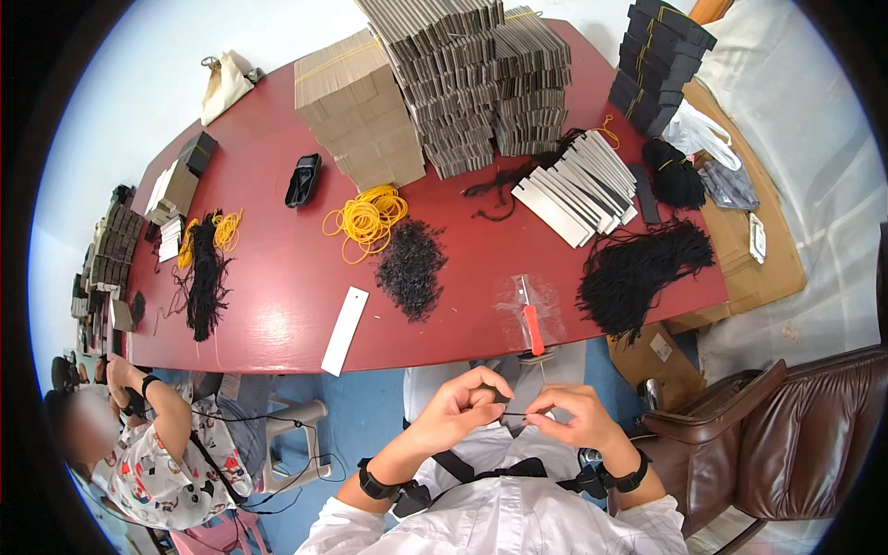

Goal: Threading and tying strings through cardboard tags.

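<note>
Over my lap, just in front of the table edge, both hands are closed in pinches. A short length of thin black cord (513, 413) runs between the fingertips of my left hand (462, 407) and my right hand (569, 416). Whatever else the curled fingers may hold is hidden. Nearest on the table lies a red-handled cutting tool (530, 319) on clear plastic wrap. A white strip with a hole (345, 331) lies left of it, beside a heap of small black bits (412, 270). To the right spreads a bundle of black cords (643, 276).
Tall stacks of grey-brown card pieces (361, 116) stand at the back of the red table (264, 310). Yellow rubber bands (370, 219) and fanned white strips (578, 190) lie nearer. A brown leather chair (805, 435) is at my right; another person (157, 444) sits at left.
</note>
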{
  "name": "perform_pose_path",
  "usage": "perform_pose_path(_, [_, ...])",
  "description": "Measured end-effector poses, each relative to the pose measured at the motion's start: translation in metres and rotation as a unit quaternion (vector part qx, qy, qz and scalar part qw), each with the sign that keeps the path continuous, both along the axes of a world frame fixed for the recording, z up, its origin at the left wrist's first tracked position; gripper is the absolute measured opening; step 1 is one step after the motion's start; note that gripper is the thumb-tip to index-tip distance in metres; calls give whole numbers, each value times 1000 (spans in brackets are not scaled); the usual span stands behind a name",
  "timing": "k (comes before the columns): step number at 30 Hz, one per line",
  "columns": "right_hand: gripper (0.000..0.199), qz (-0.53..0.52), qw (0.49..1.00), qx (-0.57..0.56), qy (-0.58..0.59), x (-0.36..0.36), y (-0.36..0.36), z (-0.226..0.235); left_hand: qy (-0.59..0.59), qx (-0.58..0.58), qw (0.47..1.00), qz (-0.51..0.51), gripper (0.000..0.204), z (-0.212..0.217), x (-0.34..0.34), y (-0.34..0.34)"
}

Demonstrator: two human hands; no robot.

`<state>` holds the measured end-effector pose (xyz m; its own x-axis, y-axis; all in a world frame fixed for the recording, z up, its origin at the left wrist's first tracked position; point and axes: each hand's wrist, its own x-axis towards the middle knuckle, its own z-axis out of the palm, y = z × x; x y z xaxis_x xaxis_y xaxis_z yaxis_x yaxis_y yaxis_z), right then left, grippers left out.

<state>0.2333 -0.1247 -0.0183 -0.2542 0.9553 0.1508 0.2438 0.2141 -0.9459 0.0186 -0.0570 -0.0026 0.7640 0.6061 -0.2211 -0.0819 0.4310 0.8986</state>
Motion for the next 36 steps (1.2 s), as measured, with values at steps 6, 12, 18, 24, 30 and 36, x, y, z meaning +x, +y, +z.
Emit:
perform_pose_path(6, [8, -4, 999, 33, 36, 4, -9, -11, -33, -8, 999, 1, 14, -7, -2, -8])
perform_pose_path(12, [5, -60, 997, -15, 43, 24, -24, -8, 83, 231, 969, -21, 11, -17, 7, -1])
perform_pose_path(18, [4, -109, 983, -115, 90, 40, -35, -17, 149, 322, 935, 14, 13, -22, 20, 3])
perform_pose_path(24, [6, -92, 962, -181, 180, 49, -43, -32, 210, 297, 928, 81, 21, -24, 13, 4])
perform_pose_path(30, [9, -73, 934, -223, 268, 51, -51, -48, 199, 185, 955, 119, 20, -24, 11, 6])
perform_pose_path(36, [8, -48, 924, -233, 300, 41, -51, -54, -13, -24, 995, 91, 17, -26, 12, 7])
